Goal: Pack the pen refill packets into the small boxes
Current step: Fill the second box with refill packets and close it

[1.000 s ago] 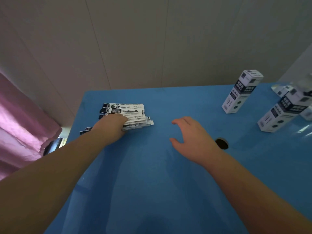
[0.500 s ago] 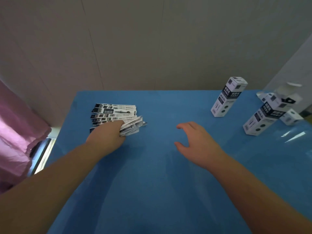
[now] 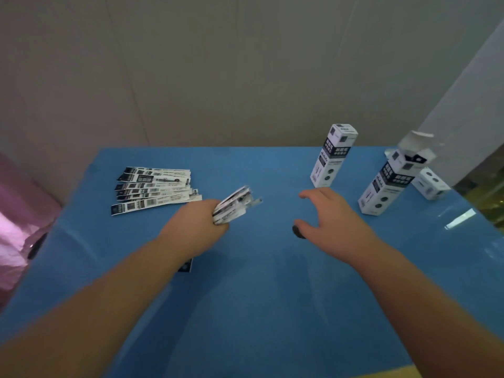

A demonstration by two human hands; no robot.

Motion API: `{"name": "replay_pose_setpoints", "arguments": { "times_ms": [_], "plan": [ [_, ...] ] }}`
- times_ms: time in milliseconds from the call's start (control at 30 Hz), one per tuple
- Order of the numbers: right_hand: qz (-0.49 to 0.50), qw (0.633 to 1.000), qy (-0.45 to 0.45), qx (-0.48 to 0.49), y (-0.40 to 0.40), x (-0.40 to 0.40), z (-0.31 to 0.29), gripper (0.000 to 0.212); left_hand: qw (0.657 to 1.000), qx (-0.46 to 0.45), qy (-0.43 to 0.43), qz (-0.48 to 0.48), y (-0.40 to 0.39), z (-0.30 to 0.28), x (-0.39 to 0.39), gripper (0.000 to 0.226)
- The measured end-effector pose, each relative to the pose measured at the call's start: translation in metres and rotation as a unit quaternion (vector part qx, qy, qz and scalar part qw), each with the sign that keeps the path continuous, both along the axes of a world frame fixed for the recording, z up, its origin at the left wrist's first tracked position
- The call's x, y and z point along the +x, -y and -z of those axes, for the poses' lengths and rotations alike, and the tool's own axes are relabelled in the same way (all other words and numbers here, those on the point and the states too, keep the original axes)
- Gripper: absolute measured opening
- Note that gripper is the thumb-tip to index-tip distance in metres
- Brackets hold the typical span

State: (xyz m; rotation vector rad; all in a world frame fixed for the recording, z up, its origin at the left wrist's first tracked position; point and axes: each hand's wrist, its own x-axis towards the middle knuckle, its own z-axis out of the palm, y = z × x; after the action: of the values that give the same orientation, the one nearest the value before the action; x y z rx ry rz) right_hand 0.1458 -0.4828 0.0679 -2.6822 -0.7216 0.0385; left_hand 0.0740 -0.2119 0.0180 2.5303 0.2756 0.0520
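While left hand (image 3: 199,225) grips packets (image 3: 234,204) (blurred), black-white print shows.

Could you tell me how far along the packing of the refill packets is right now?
Early. One closed box stands upright; whether it is filled cannot be seen. The left hand grips a bunch of packets; the right hand is open, holding nothing. A pile of packets remains on the table, and the open-flapped box waits.

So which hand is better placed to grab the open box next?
Right. The right hand is empty and nearest the open box; the left hand grips a bundle of refill packets.
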Motion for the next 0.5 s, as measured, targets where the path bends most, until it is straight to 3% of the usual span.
{"name": "replay_pose_setpoints", "arguments": {
  "times_ms": [233, 367, 500],
  "plan": [
    [-0.014, 0.999, -0.027, -0.018, 0.097, 0.024, 0.011, 0.055, 0.999, 0.037, -0.035, -0.011, 0.096, -0.002, 0.025, 0.007],
    [-0.04, 0.997, -0.042, -0.048, 0.162, 0.045, 0.013, 0.057, 0.997, 0.06, -0.055, -0.011, 0.162, 0.001, 0.046, 0.027],
    [-0.045, 0.995, -0.046, -0.078, 0.228, 0.075, 0.014, 0.059, 0.991, 0.116, -0.059, 0.014, 0.225, 0.012, 0.07, 0.01]
  ]
}}
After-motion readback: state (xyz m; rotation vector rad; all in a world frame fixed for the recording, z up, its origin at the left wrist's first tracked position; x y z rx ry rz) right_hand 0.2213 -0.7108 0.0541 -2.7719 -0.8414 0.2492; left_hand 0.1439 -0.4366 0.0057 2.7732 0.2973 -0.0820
